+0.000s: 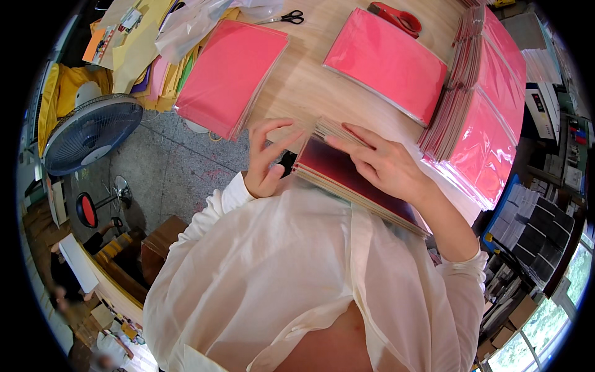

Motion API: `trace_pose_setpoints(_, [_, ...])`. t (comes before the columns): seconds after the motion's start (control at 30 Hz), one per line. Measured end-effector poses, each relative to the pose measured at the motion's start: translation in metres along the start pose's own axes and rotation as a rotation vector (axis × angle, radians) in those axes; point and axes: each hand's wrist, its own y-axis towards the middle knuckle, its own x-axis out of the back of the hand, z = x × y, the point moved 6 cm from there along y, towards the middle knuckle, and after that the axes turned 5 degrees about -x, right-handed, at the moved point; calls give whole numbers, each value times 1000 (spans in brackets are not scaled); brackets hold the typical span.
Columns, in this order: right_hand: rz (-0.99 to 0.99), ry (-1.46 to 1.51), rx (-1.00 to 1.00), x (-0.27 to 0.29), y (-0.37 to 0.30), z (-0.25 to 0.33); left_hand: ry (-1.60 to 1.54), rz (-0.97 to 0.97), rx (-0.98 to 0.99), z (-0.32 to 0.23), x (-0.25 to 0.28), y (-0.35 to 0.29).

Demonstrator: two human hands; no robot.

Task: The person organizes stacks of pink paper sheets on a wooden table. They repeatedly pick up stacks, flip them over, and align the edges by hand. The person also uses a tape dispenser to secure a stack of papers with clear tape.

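A stack of thin boards or cards [347, 162] with a dark red top face and pale layered edges lies at the table's near edge, against my white shirt. My right hand [393, 167] rests on top of it, fingers stretched across the dark face. Just off its left end, my left hand [268, 162] is raised with fingers apart and nothing in them. Beyond my hands lie a pink stack [232, 74] on the left and another pink pack [387, 62] in clear wrap on the right.
Tall wrapped pink stacks [486, 118] stand at right. Black scissors [288, 17] and a red-handled tool [400, 20] lie at the back. Papers and plastic sleeves [189, 31] crowd the far left. A fan [93, 133] and a red-seated stool [88, 209] stand left of the table.
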Motion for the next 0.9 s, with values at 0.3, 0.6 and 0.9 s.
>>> trace_pose_setpoints(0.3, [-3,-21,15,-1,0,-5,-57,33,-85,4,13,-12])
trace_pose_setpoints(0.6, [-48,40,109,0,-2,6,-87,153,-11,5,0,-9])
trace_pose_setpoints(0.9, [3,-215,99,-8,-3,3,-143,62,-46,8,1,-12])
